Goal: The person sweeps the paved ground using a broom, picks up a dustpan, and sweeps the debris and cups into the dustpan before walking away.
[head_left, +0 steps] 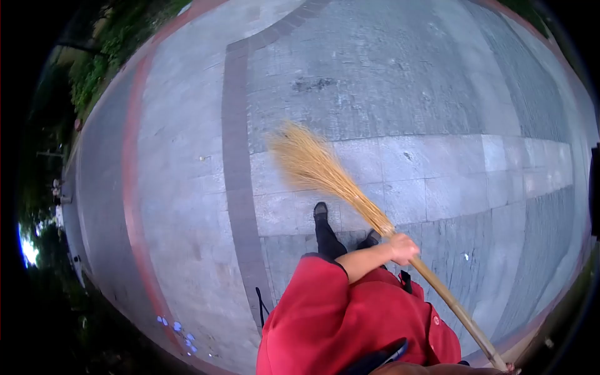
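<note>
A straw broom point(319, 165) with a long wooden handle slants across the view, its bristles fanned out and blurred over the paving at the upper left. My left hand point(404, 248) is closed around the handle just behind the bristles, with the arm reaching across from a red sleeve. At the bottom edge of the view, my right hand point(511, 369) shows only in part, wrapped round the far end of the handle.
Stone paving point(181, 156) spreads around my feet, crossed by a dark band point(237, 144). My dark shoe point(320, 211) is below the bristles. A red kerb line point(132, 175) and a road point(103, 187) lie to the left, with greenery point(112, 56) beyond.
</note>
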The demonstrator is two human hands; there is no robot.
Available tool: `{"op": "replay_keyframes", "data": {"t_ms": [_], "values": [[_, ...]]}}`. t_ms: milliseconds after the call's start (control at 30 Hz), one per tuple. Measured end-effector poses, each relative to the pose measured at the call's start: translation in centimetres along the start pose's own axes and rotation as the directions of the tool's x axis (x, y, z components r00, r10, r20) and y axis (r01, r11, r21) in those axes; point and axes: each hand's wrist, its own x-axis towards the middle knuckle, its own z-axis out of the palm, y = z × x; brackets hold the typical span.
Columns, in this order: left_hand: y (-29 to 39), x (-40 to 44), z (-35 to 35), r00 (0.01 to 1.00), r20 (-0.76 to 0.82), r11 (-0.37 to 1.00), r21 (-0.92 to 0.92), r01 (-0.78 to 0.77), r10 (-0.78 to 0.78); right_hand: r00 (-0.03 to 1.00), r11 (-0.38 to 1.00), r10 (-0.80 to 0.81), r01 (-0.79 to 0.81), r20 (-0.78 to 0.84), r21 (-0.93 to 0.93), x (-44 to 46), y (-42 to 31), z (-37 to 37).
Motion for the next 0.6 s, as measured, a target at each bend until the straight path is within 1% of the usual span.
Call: {"op": "replay_keyframes", "data": {"t_ms": [33, 67, 133, 167, 233, 300, 367, 433, 533, 600], "values": [[-0.7, -0.9, -1.2, 0.999, 0.000, 0.998, 0.045, 0.035, -0.035, 0.998, 0.997, 0.063, -0.063, 0.013, 0.033, -0.4, 2.0, 0.1], [-2.9, -1.4, -0.6, 1.000, -0.010, 0.997, 0.076, 0.006, -0.005, 0.991, 0.988, 0.129, -0.131, 0.026, 0.078, -1.2, 4.4, 0.1], [-5.6, -3.8, -1.8, 0.985, 0.086, 0.981, 0.137, 0.139, -0.152, 0.965, 0.952, 0.247, -0.259, 0.092, 0.164, -2.6, 9.1, -0.1], [-6.4, -5.4, -2.6, 0.979, 0.102, 0.976, 0.145, 0.163, -0.179, 0.921, 0.903, 0.312, -0.364, 0.232, 0.230, -1.4, 12.5, -0.5], [-6.4, -6.7, -1.9, 0.983, 0.051, 0.980, 0.096, 0.173, -0.178, 0.922, 0.921, 0.287, -0.340, 0.261, 0.189, -1.6, 11.8, 0.3], [-2.0, -5.2, -1.7, 0.984, 0.069, 0.980, 0.126, 0.156, -0.166, 0.951, 0.949, 0.237, -0.270, 0.199, 0.163, 0.6, 9.0, 0.0], [3.3, -2.9, -1.2, 0.998, 0.021, 0.997, 0.057, 0.054, -0.055, 0.987, 0.984, 0.120, -0.133, 0.110, 0.119, 2.7, 4.3, -1.1], [7.7, -1.4, -2.1, 0.999, 0.018, 0.998, -0.056, -0.026, 0.027, 0.998, 0.997, 0.011, -0.015, 0.058, 0.079, 4.2, 0.4, -2.1], [7.8, -0.8, -3.2, 0.997, -0.016, 0.990, -0.120, -0.074, 0.073, 0.997, 0.997, -0.069, 0.068, 0.015, 0.048, 5.7, -2.6, -2.3], [5.3, -1.2, -3.3, 0.997, 0.067, 0.992, -0.126, -0.032, 0.040, 0.998, 0.997, -0.058, 0.057, 0.023, 0.054, 6.7, -1.9, -1.6]]}}
